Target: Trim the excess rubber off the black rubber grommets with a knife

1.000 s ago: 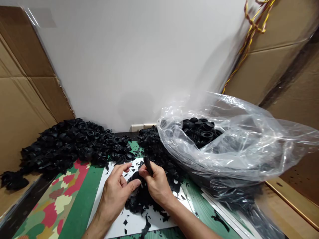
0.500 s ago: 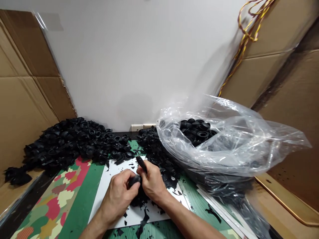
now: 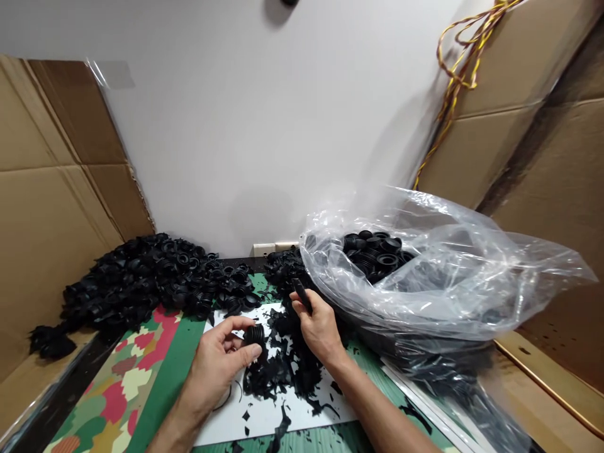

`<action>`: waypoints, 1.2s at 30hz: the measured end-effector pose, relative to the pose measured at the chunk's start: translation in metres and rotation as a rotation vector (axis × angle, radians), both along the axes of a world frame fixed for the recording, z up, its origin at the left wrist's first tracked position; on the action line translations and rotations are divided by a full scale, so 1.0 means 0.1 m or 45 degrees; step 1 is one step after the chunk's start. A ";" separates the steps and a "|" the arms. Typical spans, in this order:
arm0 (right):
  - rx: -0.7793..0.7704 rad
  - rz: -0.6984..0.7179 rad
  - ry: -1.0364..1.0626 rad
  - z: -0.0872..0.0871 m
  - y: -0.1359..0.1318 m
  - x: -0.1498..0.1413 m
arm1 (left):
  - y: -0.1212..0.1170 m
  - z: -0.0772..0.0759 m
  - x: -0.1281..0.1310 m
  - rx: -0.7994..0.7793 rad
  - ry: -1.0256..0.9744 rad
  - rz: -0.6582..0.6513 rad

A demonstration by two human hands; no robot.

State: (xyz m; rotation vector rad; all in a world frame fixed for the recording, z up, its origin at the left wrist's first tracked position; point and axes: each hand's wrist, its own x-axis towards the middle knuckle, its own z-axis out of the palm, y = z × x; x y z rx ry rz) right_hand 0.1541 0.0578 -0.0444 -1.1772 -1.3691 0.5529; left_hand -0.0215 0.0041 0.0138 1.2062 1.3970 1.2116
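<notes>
My left hand [image 3: 218, 363] pinches a small black ribbed rubber part [image 3: 255, 334] between thumb and fingers, just above a white sheet [image 3: 264, 420]. Beside it, my right hand [image 3: 318, 325] is closed around a thin black tool [image 3: 301, 292] whose tip points up and away. Between and below the two hands lies a heap of black rubber scraps [image 3: 283, 371] on the sheet. The hands are a short way apart.
A big pile of black rubber parts [image 3: 141, 283] spreads over the back left. On the right, a clear plastic bag [image 3: 438, 277] holds more of them. Cardboard walls [image 3: 42, 207] flank both sides. A green and camouflage mat [image 3: 113, 390] covers the table; wires [image 3: 453, 69] hang top right.
My hands have drawn apart: the right one moved right and back with the tool, the left one kept the rubber part. The view tilted up slightly.
</notes>
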 end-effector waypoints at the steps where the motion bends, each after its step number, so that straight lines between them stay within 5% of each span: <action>1: 0.010 0.014 0.008 0.01 -0.01 -0.01 | 0.01 0.01 0.01 -0.025 -0.026 0.048; 9: -0.165 0.406 0.175 0.15 -0.27 -0.22 | 0.10 -0.04 0.10 -0.068 -0.302 0.277; 14: -0.182 0.468 0.205 0.20 -0.34 -0.33 | 0.12 -0.14 0.14 -0.104 -0.242 0.195; 23: -0.571 0.685 0.648 0.12 -0.22 -0.31 | 0.11 -0.17 0.05 0.016 -0.230 0.033; 25: -0.522 0.672 0.499 0.10 -0.18 -0.26 | 0.11 -0.19 0.06 0.010 -0.290 0.095; 30: -0.248 0.262 0.135 0.16 -0.18 -0.17 | 0.16 -0.28 0.07 -0.059 -0.338 0.357; 36: 0.002 0.415 0.198 0.21 -0.31 -0.41 | 0.18 -0.30 0.06 -0.103 -0.476 0.274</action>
